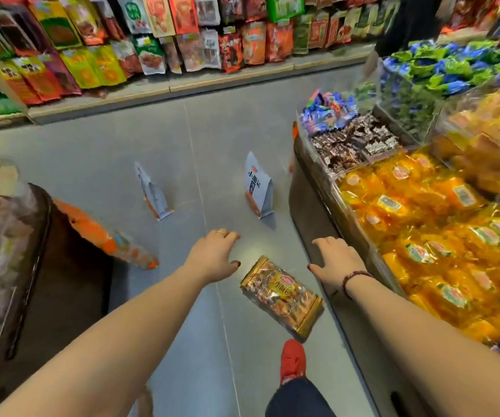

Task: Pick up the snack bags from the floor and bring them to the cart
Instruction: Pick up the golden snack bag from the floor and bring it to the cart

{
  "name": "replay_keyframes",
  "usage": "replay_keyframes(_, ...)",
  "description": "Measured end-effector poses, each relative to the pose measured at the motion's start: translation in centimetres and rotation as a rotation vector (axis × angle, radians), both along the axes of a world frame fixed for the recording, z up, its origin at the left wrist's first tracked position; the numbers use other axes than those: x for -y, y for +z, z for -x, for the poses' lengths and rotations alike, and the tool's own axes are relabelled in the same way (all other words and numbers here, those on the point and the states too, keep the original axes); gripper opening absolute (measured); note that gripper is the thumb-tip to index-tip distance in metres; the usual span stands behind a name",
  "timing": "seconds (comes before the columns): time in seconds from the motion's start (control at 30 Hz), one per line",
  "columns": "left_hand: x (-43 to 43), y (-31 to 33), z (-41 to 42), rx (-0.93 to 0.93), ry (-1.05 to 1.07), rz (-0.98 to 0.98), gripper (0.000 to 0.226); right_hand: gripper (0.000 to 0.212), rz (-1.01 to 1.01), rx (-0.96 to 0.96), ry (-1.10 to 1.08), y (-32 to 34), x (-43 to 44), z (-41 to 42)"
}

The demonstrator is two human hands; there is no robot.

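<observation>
A gold snack bag (283, 294) lies flat on the grey floor just below and between my hands. Two pale blue-white bags stand upright farther ahead, one on the left (152, 192) and one on the right (257, 186). An orange bag (104, 236) leans against the dark stand on the left. My left hand (215, 255) hovers above the floor with fingers spread, holding nothing. My right hand (334, 260) is likewise spread and empty, to the right of the gold bag. No cart is in view.
A display bin (312, 200) full of yellow-orange packets and candies runs along the right. A dark stand (62, 266) with packaged goods is at the left. Shelves of snack bags (152, 40) line the far side of the aisle. My red shoe (293, 359) is near the gold bag.
</observation>
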State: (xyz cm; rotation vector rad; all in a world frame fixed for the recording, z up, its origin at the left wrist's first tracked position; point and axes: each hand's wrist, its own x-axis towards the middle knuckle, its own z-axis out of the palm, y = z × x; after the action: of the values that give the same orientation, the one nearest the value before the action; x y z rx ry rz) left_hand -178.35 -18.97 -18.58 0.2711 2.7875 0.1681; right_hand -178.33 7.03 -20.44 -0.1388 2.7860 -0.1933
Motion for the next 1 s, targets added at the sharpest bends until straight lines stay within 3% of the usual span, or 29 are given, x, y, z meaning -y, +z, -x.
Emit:
replay_keyframes(0.2,-2.1,-5.0,6.3,0.086,0.153,-0.096,0.064,0.062,0.018,0.089,0.034,-4.8,-2.0,8.2)
replay_keyframes(0.43,-1.9,-14.6,9.0,0.218,0.213,-0.120,0.061,0.061,0.085,0.236,0.000,-14.1,-2.1,11.6)
replay_keyframes(0.77,-0.6,-38.5,11.2,0.378,0.364,-0.132,0.064,0.058,0.224,0.292,-0.155,-36.8,-1.2,14.7)
replay_keyframes(1.0,-1.5,-53.7,11.4,0.327,0.564,-0.264,0.067,0.061,0.270,0.296,-0.167,-52.2,-1.7,17.5)
